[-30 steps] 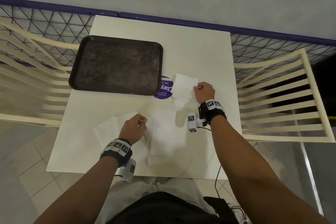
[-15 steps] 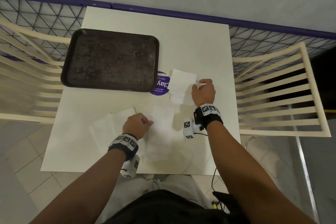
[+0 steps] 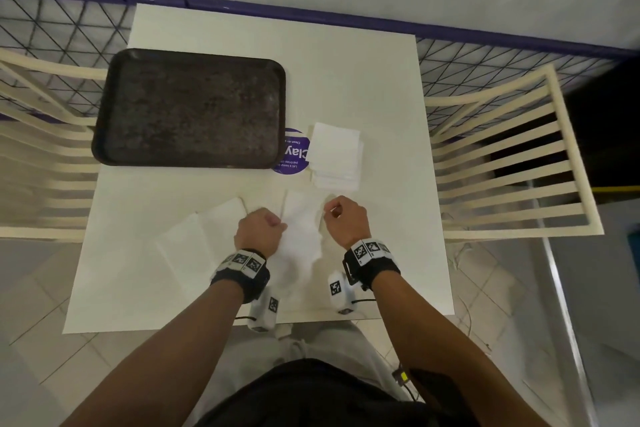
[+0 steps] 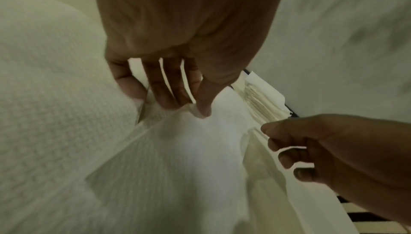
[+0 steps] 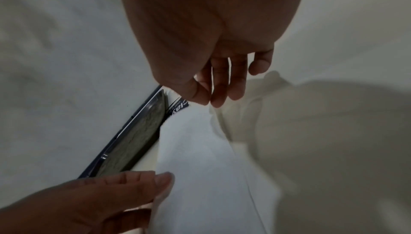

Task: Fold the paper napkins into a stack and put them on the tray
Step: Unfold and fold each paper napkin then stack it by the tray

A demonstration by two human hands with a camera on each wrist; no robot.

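A white paper napkin (image 3: 302, 229) hangs raised between my two hands over the near middle of the table. My left hand (image 3: 260, 229) pinches its left far corner between thumb and fingers (image 4: 201, 104). My right hand (image 3: 341, 217) pinches the right far corner (image 5: 208, 101). A stack of folded napkins (image 3: 335, 156) lies just beyond, to the right of the dark brown tray (image 3: 190, 107), which holds nothing. More unfolded napkins (image 3: 194, 239) lie flat to the left of my left hand.
A round purple sticker (image 3: 294, 152) shows between tray and stack. Cream slatted chairs (image 3: 512, 156) flank the white table (image 3: 381, 80) on both sides. A wire-mesh fence with a purple rail (image 3: 485, 35) runs behind the table's far edge.
My right hand left the folded stack and came back toward me to the napkin's right corner. My left hand now pinches the left corner, and the napkin is lifted between them.
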